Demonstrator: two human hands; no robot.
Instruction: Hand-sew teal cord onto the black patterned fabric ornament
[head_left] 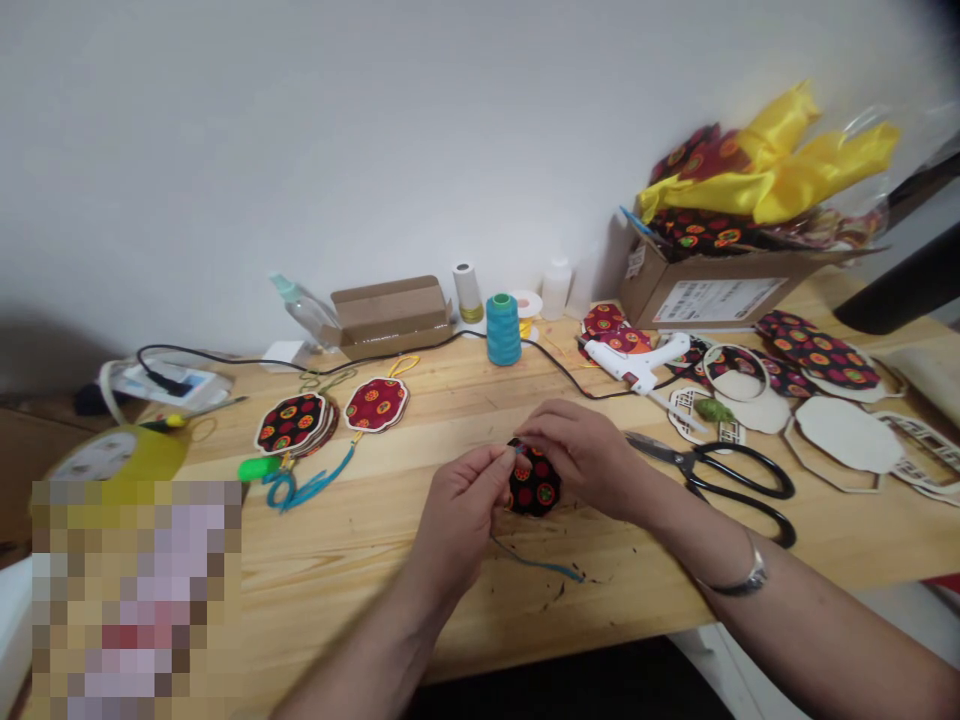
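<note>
Black octagonal fabric piece with red-orange print: between the hands, above the pale wooden table. Left hand and right hand pinch its upper edge, fingertips nearly meeting, forearms converging from the near edge. Black-handled scissors lie beside the right wrist; bare wood opens leftward.

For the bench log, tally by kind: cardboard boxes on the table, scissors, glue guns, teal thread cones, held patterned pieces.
Cardboard boxes: long box, labelled box: 2
Scissors: 1
Glue gun: 1
Teal thread cone: 1
Patterned piece: 1
Total: 6
</note>
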